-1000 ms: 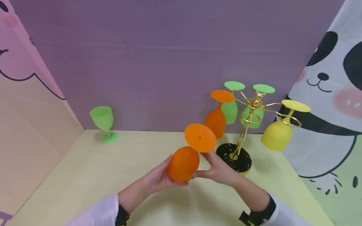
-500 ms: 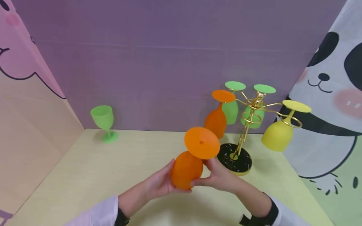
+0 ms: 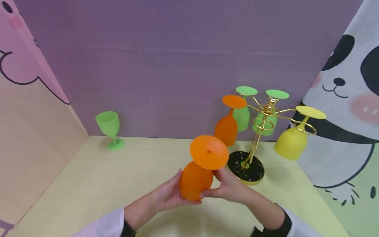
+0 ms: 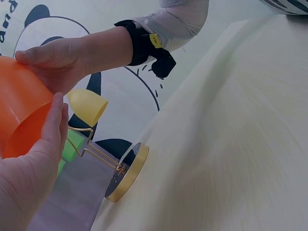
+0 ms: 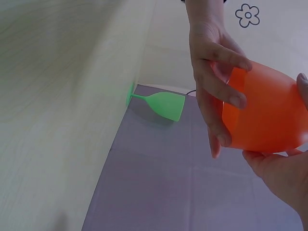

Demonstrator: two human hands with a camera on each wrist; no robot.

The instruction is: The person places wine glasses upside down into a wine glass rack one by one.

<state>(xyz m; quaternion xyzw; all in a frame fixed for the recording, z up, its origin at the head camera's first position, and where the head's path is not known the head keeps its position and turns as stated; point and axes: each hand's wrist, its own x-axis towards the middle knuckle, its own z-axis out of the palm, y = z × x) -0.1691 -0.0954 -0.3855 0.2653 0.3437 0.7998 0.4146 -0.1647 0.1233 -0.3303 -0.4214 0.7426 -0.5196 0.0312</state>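
An orange goblet point(image 3: 195, 181) is held upside down above the table, its round foot tilted up toward the head camera. My left hand point(image 3: 168, 193) grips the bowl from the left. In the right wrist view the fingers of that left hand point(image 5: 211, 79) bend over the bowl's rim. From the right, my right hand point(image 3: 231, 188) holds the bowl between thumb and fingers, close under the foot. Behind it stands a gold stemware rack point(image 3: 255, 141) on a round black base. From its arms hang an orange goblet point(image 3: 226, 128), a yellow goblet point(image 3: 291, 142) and two green ones.
A green goblet point(image 3: 108, 125) stands upright at the back left of the pale table point(image 3: 74, 187). A purple backdrop point(image 3: 148, 82) rises behind the table's far edge. Printed side panels, one with a panda point(image 3: 340, 98), border it left and right.
Both hands have brought the orange goblet slightly lower and nearer. My right thumb has come onto the bowl's lower side. The rack and the standing green goblet stay put.
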